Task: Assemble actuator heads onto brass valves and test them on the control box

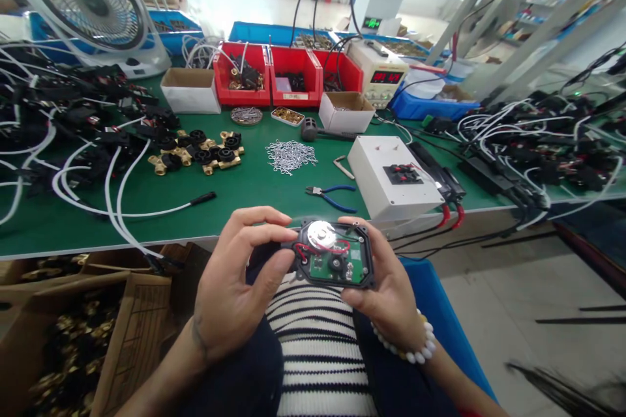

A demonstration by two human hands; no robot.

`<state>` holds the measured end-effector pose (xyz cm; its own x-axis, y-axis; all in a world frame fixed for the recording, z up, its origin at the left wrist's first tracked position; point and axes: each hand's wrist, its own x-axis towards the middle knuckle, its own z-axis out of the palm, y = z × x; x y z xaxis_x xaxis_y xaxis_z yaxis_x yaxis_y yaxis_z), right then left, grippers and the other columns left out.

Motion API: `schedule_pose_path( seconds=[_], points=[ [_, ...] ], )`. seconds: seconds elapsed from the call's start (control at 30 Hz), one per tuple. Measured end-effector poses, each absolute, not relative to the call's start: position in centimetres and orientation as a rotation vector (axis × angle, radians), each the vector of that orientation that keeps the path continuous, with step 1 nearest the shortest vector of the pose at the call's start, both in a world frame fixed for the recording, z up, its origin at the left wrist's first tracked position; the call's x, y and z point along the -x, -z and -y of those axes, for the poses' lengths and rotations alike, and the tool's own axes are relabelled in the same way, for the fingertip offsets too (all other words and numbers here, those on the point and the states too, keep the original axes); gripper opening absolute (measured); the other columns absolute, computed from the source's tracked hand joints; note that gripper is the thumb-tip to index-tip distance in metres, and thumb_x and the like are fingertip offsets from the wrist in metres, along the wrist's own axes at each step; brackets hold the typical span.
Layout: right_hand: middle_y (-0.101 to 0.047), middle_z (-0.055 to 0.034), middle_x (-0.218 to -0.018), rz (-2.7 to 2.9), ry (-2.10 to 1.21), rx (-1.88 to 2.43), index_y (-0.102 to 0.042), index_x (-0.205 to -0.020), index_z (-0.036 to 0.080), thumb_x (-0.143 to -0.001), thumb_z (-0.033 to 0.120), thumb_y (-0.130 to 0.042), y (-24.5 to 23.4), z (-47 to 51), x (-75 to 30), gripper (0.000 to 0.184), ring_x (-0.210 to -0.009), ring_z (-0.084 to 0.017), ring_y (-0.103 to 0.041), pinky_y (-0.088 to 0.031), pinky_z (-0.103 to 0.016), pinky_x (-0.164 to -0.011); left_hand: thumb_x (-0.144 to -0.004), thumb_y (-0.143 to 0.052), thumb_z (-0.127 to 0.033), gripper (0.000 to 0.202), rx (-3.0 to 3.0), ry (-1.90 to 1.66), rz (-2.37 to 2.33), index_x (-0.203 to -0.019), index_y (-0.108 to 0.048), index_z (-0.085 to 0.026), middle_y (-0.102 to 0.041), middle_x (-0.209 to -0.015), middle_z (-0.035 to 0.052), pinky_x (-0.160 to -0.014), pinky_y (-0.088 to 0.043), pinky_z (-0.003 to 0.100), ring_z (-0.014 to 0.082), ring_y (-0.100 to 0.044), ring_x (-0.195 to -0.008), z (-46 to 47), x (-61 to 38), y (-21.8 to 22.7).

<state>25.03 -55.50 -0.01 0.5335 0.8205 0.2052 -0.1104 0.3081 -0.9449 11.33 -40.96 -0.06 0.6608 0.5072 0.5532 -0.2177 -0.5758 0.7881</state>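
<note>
Above my lap I hold an open black plastic housing [366,277] in both hands, roughly level. Inside it sit a green circuit board [320,265], a round silver motor [321,234] and thin red wires [337,247]. My right hand [384,267] is closed around its right end, thumb at the near edge. At the left end, the thumb and fingers of my left hand [244,267] pinch the housing near where the red wires enter. What lies behind the left fingers is partly hidden.
On the green bench [254,195] lie blue-handled cutters [332,197], a pile of metal clips [291,156], brass valve fittings [200,151] and a white switch box [394,176]. Red bins [296,88] and a power supply [379,71] stand behind. Cabled black units [98,124] crowd the left.
</note>
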Motion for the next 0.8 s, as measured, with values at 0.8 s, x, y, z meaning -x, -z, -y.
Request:
schedule_pose_path(
  seconds=[0.8],
  points=[
    [-0.066,-0.0029,-0.125,0.947,-0.677,1.188,-0.057,-0.13,0.03,-0.076,0.03,-0.085,0.2,55.5,-24.9,0.061,-0.115,-0.018,-0.066,-0.056,-0.029,-0.099,-0.09,-0.062,-0.005,0.013,-2.273,-1.104,0.075,-0.099,-0.062,-0.015,-0.06,-0.095,0.0033,-0.09,-0.052,0.031,0.0152,-0.059,-0.095,40.6,-11.1,-2.0]
  ],
)
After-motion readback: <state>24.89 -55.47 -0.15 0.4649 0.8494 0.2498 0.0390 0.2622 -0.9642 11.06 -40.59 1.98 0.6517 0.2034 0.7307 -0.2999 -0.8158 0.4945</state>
